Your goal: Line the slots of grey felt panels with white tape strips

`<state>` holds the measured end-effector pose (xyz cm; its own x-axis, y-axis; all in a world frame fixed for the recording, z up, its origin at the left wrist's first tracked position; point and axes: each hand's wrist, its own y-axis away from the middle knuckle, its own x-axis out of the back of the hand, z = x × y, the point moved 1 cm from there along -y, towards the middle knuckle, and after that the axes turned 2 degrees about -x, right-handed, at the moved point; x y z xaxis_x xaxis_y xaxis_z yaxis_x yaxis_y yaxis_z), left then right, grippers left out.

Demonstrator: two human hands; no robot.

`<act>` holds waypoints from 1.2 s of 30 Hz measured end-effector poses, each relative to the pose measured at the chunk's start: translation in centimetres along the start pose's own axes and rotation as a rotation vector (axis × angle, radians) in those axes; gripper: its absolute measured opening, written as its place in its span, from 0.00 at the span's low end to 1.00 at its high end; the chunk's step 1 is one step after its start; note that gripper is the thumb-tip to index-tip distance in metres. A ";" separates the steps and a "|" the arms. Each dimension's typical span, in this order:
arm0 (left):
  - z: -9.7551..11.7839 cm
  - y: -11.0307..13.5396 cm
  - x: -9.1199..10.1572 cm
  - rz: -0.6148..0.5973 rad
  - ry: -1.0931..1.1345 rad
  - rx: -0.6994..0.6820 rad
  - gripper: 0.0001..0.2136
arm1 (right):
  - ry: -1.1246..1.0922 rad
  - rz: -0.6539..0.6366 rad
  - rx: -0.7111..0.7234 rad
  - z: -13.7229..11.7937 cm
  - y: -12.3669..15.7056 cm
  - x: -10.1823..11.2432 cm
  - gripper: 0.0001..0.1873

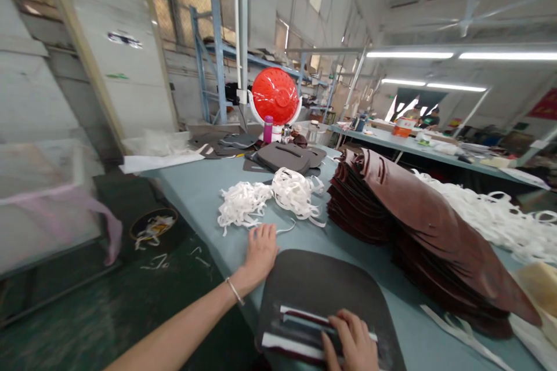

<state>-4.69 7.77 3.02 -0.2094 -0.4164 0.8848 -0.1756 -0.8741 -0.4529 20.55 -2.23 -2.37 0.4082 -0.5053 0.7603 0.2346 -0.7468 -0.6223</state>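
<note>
A dark grey rounded panel [326,272] lies on the table in front of me. Two white strips are on it, an upper strip [300,316] along a slot and a lower strip [291,343] nearer me. My right hand [354,342] rests on the panel by these strips, thumb and fingers apart. Beyond the panel's left corner, my left hand [261,252] is on the table with fingers stretched forward, holding nothing that I can see. Just past its fingertips lie a left heap of white strips [243,203] and a right heap [293,191].
A tall stack of brown panels [418,214] stands to the right, with more white strips [491,214] behind it. Grey panels [282,156], a purple bottle [268,129] and a red round fan [275,95] are at the back. A white bin [43,226] stands left.
</note>
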 end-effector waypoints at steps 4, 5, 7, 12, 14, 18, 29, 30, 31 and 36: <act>-2.0 0.8 -0.7 -0.066 0.078 -0.217 0.10 | -0.069 -0.044 0.090 -4.3 -7.1 -2.0 0.20; -2.1 1.1 -0.8 -0.072 0.117 -0.279 0.11 | -0.073 -0.078 0.119 -5.5 -8.9 -2.8 0.24; -2.5 1.8 -1.1 -0.074 0.210 -0.331 0.11 | -0.109 -0.157 0.145 -7.4 -11.8 -4.4 0.26; -3.4 2.3 0.0 -0.180 0.466 -0.165 0.13 | -0.247 -0.389 0.020 -8.0 -13.4 -5.1 0.08; -2.8 2.5 1.1 -0.282 0.568 -0.090 0.13 | -0.297 -0.442 -0.037 -6.4 -12.5 -3.3 0.10; 0.3 4.3 3.0 -0.477 0.745 0.001 0.15 | -0.325 -0.510 -0.135 -1.1 -9.5 1.8 0.09; 0.9 -1.9 -2.5 -0.600 0.822 0.092 0.12 | -0.318 -0.521 -0.674 2.0 -2.8 4.5 0.14; 0.5 -3.1 -2.9 -0.625 0.831 0.103 0.12 | -0.333 -0.501 -0.688 1.7 -3.0 4.3 0.14; 0.1 -3.9 -3.0 -0.651 0.840 0.114 0.13 | -0.348 -0.486 -0.715 1.6 -3.1 4.1 0.14; -0.1 -3.0 -1.4 -0.729 0.867 0.194 0.13 | -0.336 -0.463 -0.886 3.3 -2.6 5.3 0.18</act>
<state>-4.00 10.95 3.13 -0.7237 0.4507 0.5226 -0.3915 -0.8918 0.2269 25.01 -1.52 2.66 0.6985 -0.0455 0.7142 -0.2432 -0.9537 0.1771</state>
